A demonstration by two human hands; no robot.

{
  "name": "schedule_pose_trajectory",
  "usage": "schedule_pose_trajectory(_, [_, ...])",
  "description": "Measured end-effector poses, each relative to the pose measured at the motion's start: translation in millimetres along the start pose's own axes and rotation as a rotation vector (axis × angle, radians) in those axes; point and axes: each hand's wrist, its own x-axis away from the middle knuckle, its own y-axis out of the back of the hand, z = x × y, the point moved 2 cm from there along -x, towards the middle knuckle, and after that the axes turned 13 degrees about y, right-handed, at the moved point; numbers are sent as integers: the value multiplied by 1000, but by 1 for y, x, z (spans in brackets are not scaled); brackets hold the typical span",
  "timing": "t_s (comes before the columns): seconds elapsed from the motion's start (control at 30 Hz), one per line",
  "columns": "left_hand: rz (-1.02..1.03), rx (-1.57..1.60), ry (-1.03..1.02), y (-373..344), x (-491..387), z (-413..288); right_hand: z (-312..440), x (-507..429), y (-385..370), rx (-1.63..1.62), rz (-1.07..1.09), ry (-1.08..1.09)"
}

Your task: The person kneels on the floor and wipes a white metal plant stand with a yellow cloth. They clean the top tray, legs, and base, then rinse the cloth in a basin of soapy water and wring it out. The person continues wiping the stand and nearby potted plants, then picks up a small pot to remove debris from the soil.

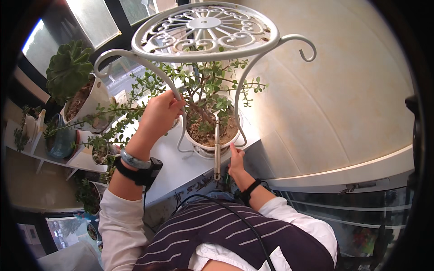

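Note:
A white metal plant stand (204, 23) with a round scrollwork top rises over a potted jade-like succulent (203, 81). Its curved legs straddle the white pot (196, 146), which holds brown soil. My left hand (161, 113) grips the stand's left leg partway up, fingers wrapped toward the foliage. Low at the pot's front right is my right hand (238, 162), its fingertip by the rim and the stand's right foot; whether it holds either is unclear. A slim long-handled hand tool (217, 155) leans in the soil, its handle hanging over the front rim.
The pot stands on a white ledge (169, 169) beside a beige wall (325, 101). Left are a rosette succulent (69, 71) in a white pot, a blue glazed pot (61, 137) and trailing stems. Windows (95, 22) lie behind. A black cable (244, 222) crosses my apron.

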Motion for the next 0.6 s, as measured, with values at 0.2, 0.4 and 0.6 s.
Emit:
schedule_pose_trajectory(0.2, [-14, -15, 8, -2, 0, -1, -60, 1, -12, -526, 95, -214])
schedule_pose_trajectory(0.4, [-47, -30, 21, -7, 2, -1, -146, -26, -40, -530, 325, -714])
schedule_pose_trajectory(0.6, [-57, -23, 37, -8, 3, -3, -166, -32, -61, -706, 279, -607])
